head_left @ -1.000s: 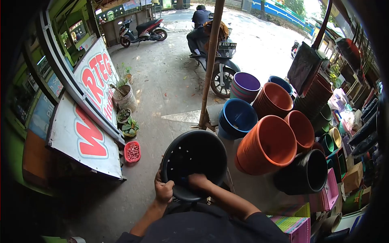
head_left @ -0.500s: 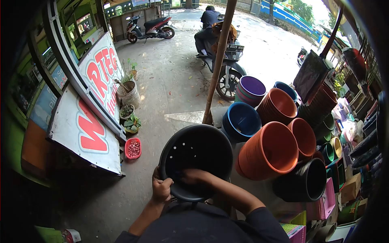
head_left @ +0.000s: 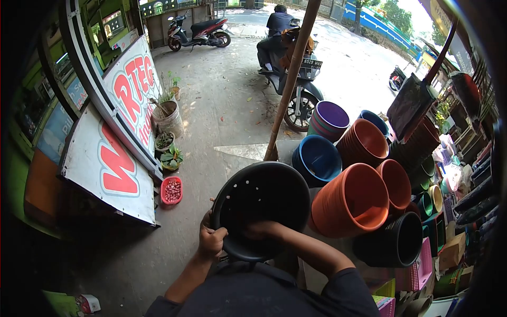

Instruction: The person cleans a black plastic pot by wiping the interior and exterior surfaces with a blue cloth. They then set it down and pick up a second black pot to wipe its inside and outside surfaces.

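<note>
A large black plastic pot [head_left: 285, 185] with several small holes in its base is tilted in front of my body, its mouth facing me. My left hand [head_left: 212, 240] is closed around the pot's left rim, thumb on the near side. Inside the pot, low down, is my right hand [head_left: 262, 230]. Its fingers fade into the dark interior, so I cannot make out whether they hold anything. Right beside the pot stand a stack of orange pots [head_left: 351, 201] and a blue pot [head_left: 317, 158].
More stacks stand to the right, including black pots [head_left: 391, 240] and a purple pot [head_left: 328, 119]. A bamboo pole [head_left: 290, 84] rises ahead. At left are a signboard [head_left: 103, 164] and a red basket [head_left: 171, 190]. A person [head_left: 277, 31] sits on a motorbike [head_left: 298, 100].
The black pot has turned slightly, and its holes show higher and further right. My right hand has moved right inside it. My left hand keeps its grip on the rim.
</note>
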